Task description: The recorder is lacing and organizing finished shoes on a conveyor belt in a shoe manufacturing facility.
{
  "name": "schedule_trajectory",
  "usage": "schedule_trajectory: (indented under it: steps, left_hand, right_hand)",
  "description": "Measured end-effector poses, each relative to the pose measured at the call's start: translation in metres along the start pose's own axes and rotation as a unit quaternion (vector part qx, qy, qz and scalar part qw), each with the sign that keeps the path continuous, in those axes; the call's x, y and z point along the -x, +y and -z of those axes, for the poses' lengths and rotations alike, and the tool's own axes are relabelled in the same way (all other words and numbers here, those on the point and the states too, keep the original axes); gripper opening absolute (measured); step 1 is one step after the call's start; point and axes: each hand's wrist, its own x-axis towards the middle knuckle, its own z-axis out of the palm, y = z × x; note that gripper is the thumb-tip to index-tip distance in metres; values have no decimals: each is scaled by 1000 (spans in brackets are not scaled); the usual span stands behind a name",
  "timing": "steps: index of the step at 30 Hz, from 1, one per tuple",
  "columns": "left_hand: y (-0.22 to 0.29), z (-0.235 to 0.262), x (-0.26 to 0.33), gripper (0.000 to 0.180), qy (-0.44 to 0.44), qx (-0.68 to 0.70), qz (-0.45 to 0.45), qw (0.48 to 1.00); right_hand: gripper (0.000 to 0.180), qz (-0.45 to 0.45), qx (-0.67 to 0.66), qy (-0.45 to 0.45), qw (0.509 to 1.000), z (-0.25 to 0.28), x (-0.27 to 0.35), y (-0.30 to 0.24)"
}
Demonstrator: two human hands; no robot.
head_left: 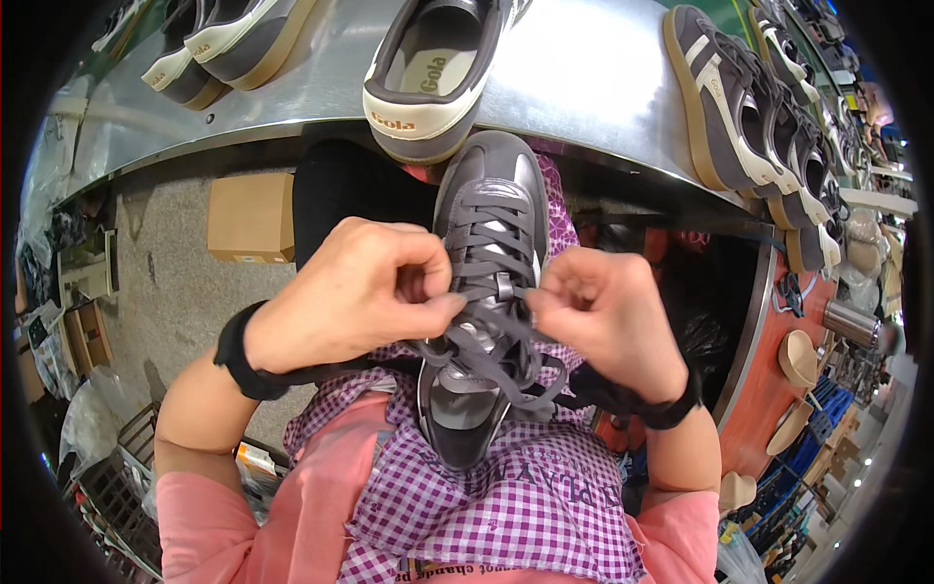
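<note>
A dark grey sneaker (491,164) rests on my lap, its toe pointing away from me and leaning near the bench edge. Flat grey shoelaces (498,237) criss-cross up its front, with loose loops and ends lying over the tongue (457,404). My left hand (365,287) is closed in a pinch on a lace at the left of the eyelets. Opposite it, my right hand (615,316) pinches the lace beside the small tongue loop (505,285); its fingers are slightly blurred. Both wrists wear black bands.
On the metal bench (584,73) ahead stands another grey and white sneaker (428,107). More sneakers sit at the left (238,49) and in a row of sneakers (735,107) at the right. A cardboard box (250,218) is on the floor; a red-brown surface (764,365) lies right.
</note>
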Motion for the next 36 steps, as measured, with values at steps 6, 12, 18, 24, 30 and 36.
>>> schedule_trajectory:
  steps: [6,12,18,24,30,36]
  left_hand:
    - [-10,2,8,21,21,11,-3,1000]
    - [-7,-2,14,34,76,-192,-148,967]
    - [6,-7,17,39,76,-217,-213,950]
    - [17,-13,33,31,-29,-214,-273,937]
    - [-18,7,45,27,-69,106,-250,960]
    - [-5,-6,41,16,26,-93,-145,985]
  right_hand:
    - [16,-64,-61,-32,996,4,4,16]
    - [20,56,44,-27,997,5,-1,0]
    - [17,102,47,75,991,-8,2,9]
    - [17,201,107,-46,973,-8,8,-13]
    - [15,127,-409,-46,902,3,39,36]
    - [27,-21,-294,-43,954,4,37,9]
